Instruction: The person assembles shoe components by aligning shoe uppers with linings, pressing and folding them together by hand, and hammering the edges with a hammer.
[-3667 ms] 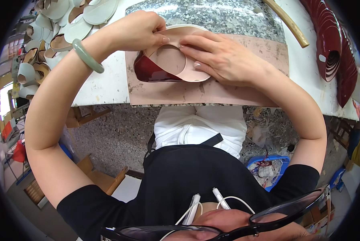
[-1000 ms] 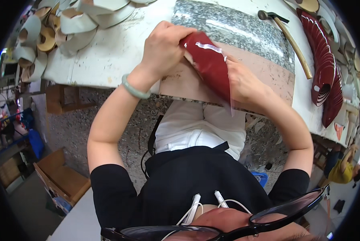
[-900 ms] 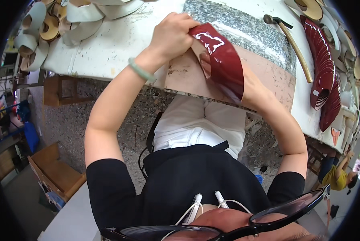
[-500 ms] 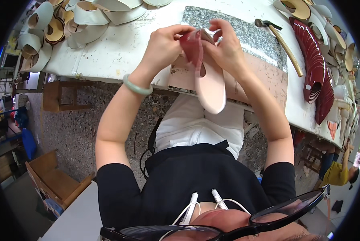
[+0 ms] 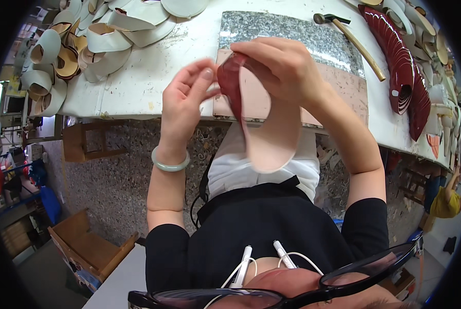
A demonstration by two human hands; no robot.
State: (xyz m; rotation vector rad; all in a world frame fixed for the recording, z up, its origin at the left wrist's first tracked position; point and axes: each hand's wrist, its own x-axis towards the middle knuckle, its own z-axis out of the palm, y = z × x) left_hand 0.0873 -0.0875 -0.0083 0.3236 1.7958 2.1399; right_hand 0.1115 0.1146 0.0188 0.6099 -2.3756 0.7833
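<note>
Glossy dark red outside, smooth pale pink within, the curved shoe upper (image 5: 271, 147) hung pinched in the right hand (image 5: 292, 69) over the white table's (image 5: 137, 90) near edge, the left hand (image 5: 184, 100), fingers loosely parted, right beside it!

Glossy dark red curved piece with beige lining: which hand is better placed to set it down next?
Probably the right hand: it grips the curved piece by its far end, while the left hand is open beside it.

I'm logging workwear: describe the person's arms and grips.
Short black sleeves end above both elbows. The left grip is ungloved, with a smooth, rounded, pale green bangle at the wrist; the right grip is ungloved, its wrist bare.
</note>
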